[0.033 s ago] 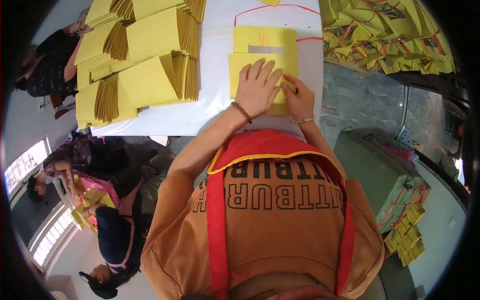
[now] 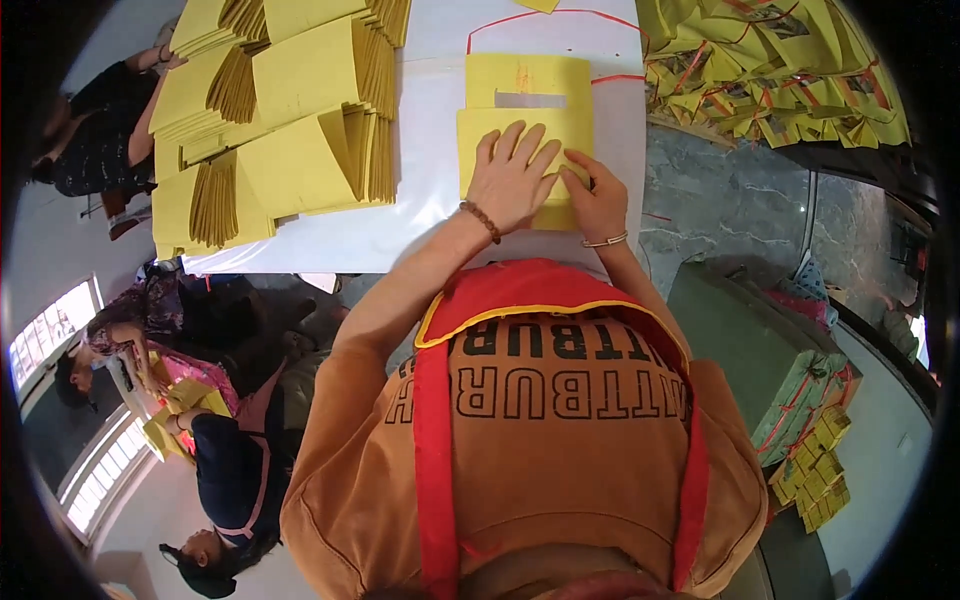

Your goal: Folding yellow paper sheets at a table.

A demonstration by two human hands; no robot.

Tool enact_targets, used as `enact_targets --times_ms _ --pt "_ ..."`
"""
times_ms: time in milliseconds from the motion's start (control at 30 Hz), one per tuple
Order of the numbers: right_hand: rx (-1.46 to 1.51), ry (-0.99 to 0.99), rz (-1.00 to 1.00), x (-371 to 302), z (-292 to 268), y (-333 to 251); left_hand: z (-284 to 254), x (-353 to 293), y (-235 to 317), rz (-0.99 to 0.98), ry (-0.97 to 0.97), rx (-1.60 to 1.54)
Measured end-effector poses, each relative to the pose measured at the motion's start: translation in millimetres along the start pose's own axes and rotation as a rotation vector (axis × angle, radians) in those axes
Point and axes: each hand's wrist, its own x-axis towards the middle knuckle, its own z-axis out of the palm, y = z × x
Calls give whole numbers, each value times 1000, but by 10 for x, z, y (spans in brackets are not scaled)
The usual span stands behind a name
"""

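On the white-covered table in front of me lies a yellow paper sheet [image 2: 475, 130], over a second yellow sheet [image 2: 500, 75] with a pale rectangular strip and faint reddish marks near its far edge. My left hand [image 2: 512, 182] rests flat on the upper sheet, fingers spread, a beaded bracelet at the wrist. At the right edge of the paper is my right hand [image 2: 600, 203], its thumb and bent forefinger closed on the yellow paper. Its other fingers curl out of sight, and the pinched part is mostly covered.
Fanned stacks of folded yellow paper [image 2: 300, 160] fill the left of the table [image 2: 425, 200]. Red string [image 2: 545, 14] lies beyond the sheets. Bundled yellow packets [image 2: 770, 80] are piled at the far right. A green-covered block [image 2: 745, 340] stands to my right. Several people are at the left.
My left hand and the upper sheet have shifted very slightly towards me. The right hand is practically still.
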Motion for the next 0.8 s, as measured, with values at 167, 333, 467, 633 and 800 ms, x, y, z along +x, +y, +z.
enact_targets --times_ms 167,333,467,633,800 --pt "-70 -38 17 -2 -83 -103 93 -45 -43 9 -85 94" --pt "-497 154 -545 139 63 -277 69 -28 -52 6 -219 80" --pt "-498 -101 -573 204 166 -257 95 -63 -158 -59 -99 -165" --pt "-616 -65 -535 214 272 -174 137 -121 -351 -478 78 -1484" --pt "-732 -80 -578 223 267 -223 -39 -57 -368 -536 89 -1444"
